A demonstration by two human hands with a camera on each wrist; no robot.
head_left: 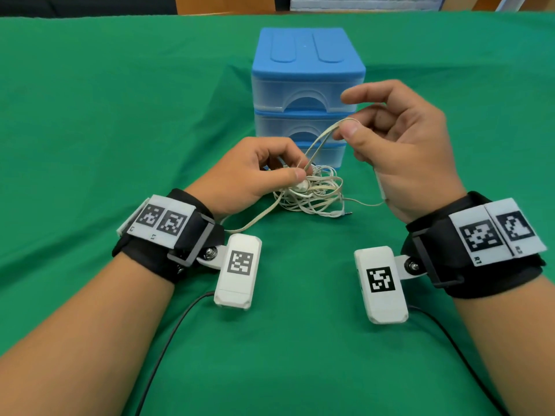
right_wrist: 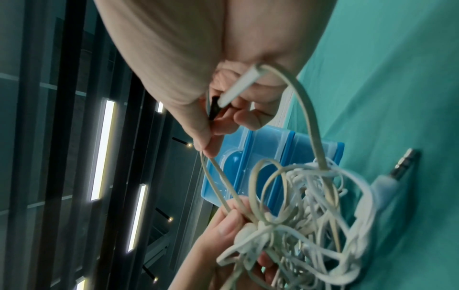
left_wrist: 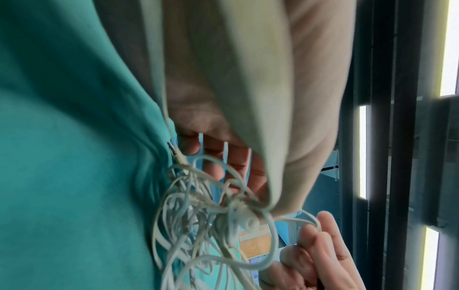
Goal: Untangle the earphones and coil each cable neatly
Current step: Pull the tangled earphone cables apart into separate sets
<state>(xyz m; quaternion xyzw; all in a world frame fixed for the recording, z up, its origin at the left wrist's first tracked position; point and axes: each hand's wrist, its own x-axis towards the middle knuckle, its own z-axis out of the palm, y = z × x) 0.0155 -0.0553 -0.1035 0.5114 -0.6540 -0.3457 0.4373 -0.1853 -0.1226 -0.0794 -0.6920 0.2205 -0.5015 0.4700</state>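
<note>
A tangle of white and beige earphone cables (head_left: pixel 312 190) lies on the green cloth in front of the drawers. My left hand (head_left: pixel 302 172) pinches a strand at the tangle's top, beside a white earbud (head_left: pixel 301 185). From there a flat beige loop (head_left: pixel 324 136) rises to my right hand (head_left: pixel 348 128), held higher, which pinches the loop's end with the thumb. A white inline remote (right_wrist: pixel 238 86) lies in the right palm. In the right wrist view the tangle (right_wrist: pixel 310 215) hangs close, and the jack plug (right_wrist: pixel 402 166) lies on the cloth.
A blue three-drawer plastic unit (head_left: pixel 306 85) stands just behind the tangle. One beige strand (head_left: pixel 255 220) trails out under my left wrist. The jack plug (head_left: pixel 345 212) lies at the tangle's right edge. Green cloth (head_left: pixel 120 115) covers the whole table.
</note>
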